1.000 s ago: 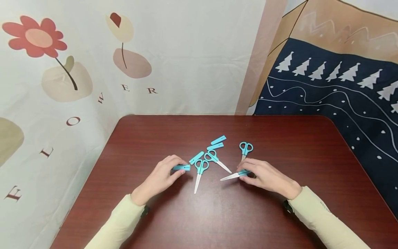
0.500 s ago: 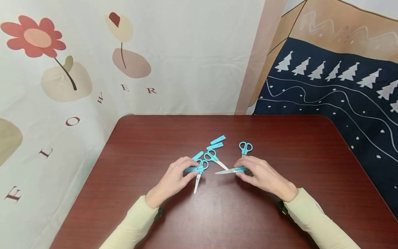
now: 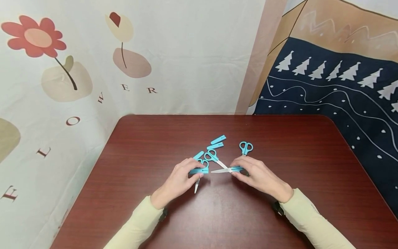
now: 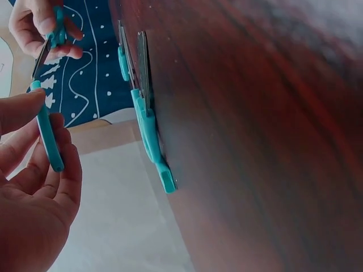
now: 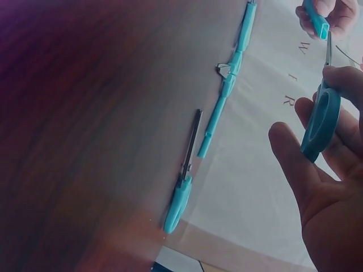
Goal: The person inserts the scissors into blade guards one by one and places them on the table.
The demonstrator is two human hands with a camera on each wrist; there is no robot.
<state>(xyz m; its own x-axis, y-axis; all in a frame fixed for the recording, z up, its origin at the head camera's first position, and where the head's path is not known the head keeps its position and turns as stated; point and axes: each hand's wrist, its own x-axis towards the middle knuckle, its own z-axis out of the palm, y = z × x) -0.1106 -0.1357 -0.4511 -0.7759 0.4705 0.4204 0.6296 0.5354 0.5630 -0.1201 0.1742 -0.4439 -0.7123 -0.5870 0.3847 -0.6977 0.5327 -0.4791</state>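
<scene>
My left hand (image 3: 176, 179) pinches a light-blue scissor cap (image 3: 199, 171) between thumb and fingers, its slotted mouth facing right. Opposite it, my right hand (image 3: 258, 174) grips a pair of scissors (image 3: 221, 170) by the blue handles, blades closed and pointing left. The blade tip is right at the cap's mouth in the head view; the right wrist view shows the tip close to the cap (image 5: 317, 22) too. In the left wrist view the held cap (image 4: 50, 136) is well above the table. My left hand partly hides another pair of scissors (image 3: 197, 186) lying below.
On the brown table (image 3: 149, 138) lie two caps (image 3: 218, 139) (image 3: 215, 146) side by side, with a third cap (image 3: 199, 155) nearer my left hand. Scissors (image 3: 212, 156) rest in the middle. More scissors (image 3: 246, 148) lie behind my right hand, blades mostly hidden.
My left hand has moved right with the cap, passing over the scissors on the table. My right hand has come left, turning the scissors level, so blade tip and cap are now close.
</scene>
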